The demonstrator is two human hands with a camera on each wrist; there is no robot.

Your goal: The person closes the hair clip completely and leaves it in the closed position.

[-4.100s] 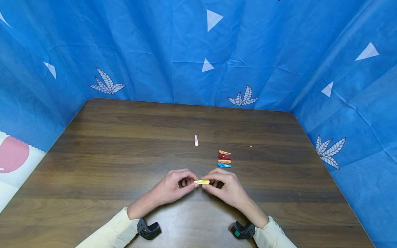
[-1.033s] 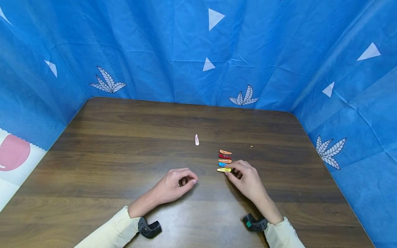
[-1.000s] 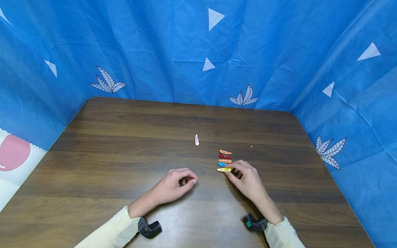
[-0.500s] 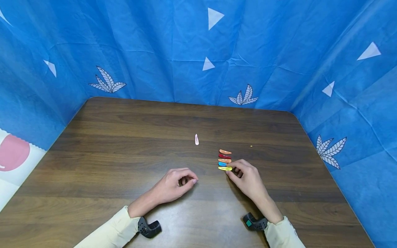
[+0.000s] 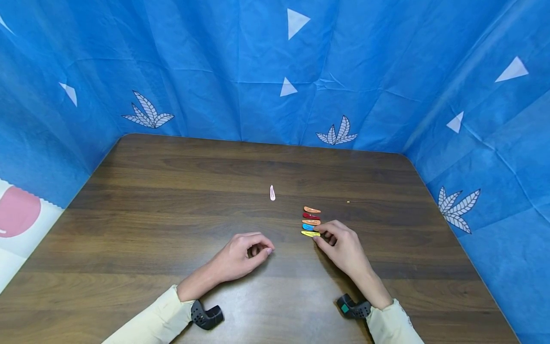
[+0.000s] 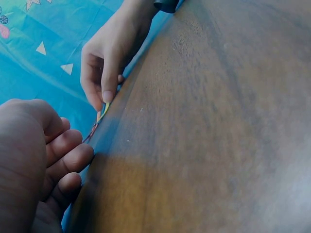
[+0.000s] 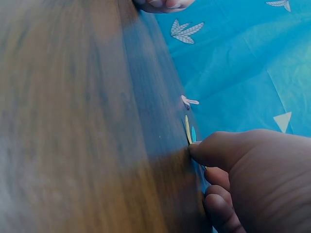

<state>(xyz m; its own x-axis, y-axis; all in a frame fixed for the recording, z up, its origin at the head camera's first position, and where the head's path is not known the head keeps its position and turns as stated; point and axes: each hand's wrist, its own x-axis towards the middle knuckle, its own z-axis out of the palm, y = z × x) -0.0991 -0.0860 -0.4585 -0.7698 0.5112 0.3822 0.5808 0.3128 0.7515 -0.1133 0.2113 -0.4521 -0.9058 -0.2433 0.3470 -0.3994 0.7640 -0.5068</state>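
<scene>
My right hand (image 5: 341, 246) pinches the wide end of a yellow snap hair clip (image 5: 309, 233) between thumb and forefinger, low at the table. Directly behind it lies a blue hair clip (image 5: 307, 227), partly covered by the forefinger. Further back in the same column come an orange hair clip (image 5: 311, 222), a red one and another orange hair clip (image 5: 312, 209). In the right wrist view the thumb meets the end of the yellow clip (image 7: 188, 128). My left hand (image 5: 240, 255) rests on the table, fingers loosely curled and holding nothing.
A pale pink hair clip (image 5: 272, 193) lies apart, behind and left of the column. One tiny yellow speck (image 5: 348, 201) sits to the right. The wooden table (image 5: 172, 191) ends at a blue patterned curtain (image 5: 206, 71) behind and at both sides.
The yellow clip has gone from between both hands to the front of the column, carried by my right hand. Since then it has shifted slightly there. My left hand has let go and stayed put.
</scene>
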